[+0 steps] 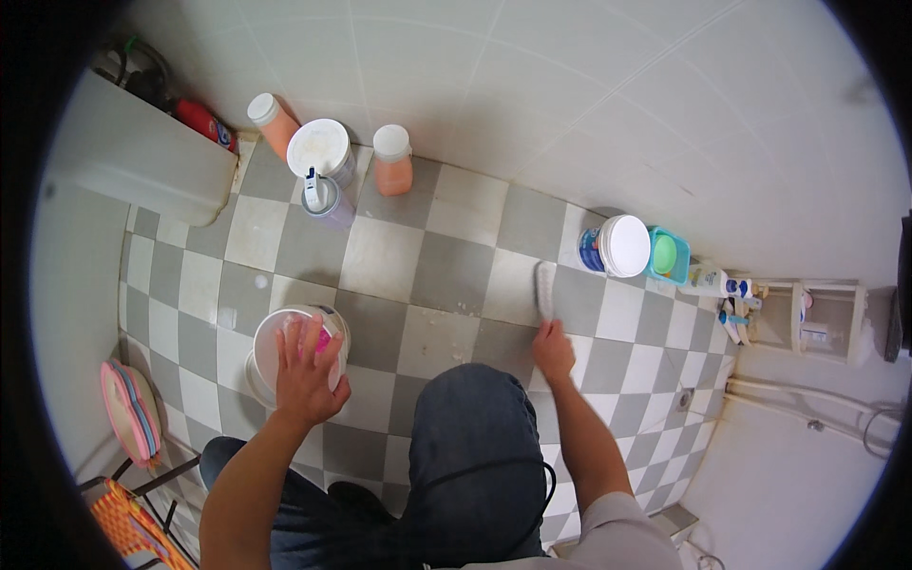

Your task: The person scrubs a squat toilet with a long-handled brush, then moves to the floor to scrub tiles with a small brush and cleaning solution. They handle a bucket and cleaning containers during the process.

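Note:
My right hand (554,353) is closed round the handle of a scrub brush (544,290). The pale brush head points away from me, low over the checkered tile floor or touching it. My left hand (306,369) is over the mouth of a white bucket (267,356), fingers spread. Something bright pink (324,339) shows between those fingers, inside the bucket; what it is, and whether the fingertips touch it, I cannot tell. A white round lid or rim (255,382) shows beside the bucket's left side.
Along the far wall stand a white-lidded tub (319,147), a clear pitcher (328,200) and two orange jars, one (392,169) to the right. Farther right are a white bucket (625,247), a teal basket (668,255) and a shelf rack (798,318). A stool (133,522) is at lower left.

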### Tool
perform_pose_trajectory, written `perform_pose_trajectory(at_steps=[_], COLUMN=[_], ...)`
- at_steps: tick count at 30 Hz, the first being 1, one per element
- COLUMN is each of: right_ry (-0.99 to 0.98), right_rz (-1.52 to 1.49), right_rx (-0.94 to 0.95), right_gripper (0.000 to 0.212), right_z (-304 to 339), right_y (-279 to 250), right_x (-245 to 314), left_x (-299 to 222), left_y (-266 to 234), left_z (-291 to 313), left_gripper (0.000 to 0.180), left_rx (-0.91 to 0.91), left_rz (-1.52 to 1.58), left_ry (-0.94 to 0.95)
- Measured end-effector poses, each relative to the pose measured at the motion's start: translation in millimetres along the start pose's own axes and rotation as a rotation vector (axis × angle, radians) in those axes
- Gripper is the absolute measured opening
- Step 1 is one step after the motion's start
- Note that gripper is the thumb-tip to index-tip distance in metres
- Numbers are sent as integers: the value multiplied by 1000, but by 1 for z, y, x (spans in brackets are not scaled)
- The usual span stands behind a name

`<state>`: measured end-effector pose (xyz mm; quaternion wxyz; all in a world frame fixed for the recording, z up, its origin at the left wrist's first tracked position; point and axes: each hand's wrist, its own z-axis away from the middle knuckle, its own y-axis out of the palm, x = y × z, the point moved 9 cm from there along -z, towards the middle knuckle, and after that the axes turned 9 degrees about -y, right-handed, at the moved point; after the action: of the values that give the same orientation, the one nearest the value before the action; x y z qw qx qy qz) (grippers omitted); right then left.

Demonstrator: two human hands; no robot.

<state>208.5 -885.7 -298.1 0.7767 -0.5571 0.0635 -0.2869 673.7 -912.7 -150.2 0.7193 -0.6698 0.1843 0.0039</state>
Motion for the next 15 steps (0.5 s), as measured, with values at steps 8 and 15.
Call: perform_pose_trajectory(at_steps=[8, 15], right_ry=[-126, 99], right_rz=[18, -54], right_rx=[257, -59], right_gripper=[38, 42], right_z=[75, -2], right_y=[65, -4], right_x=[48, -8], left_x=[10, -5], left_y=[-1, 3], left_z=[4, -3], left_gripper=[79, 82], left_rx=[17, 13], left_rz=[-19, 56], left_ry=[-10, 27])
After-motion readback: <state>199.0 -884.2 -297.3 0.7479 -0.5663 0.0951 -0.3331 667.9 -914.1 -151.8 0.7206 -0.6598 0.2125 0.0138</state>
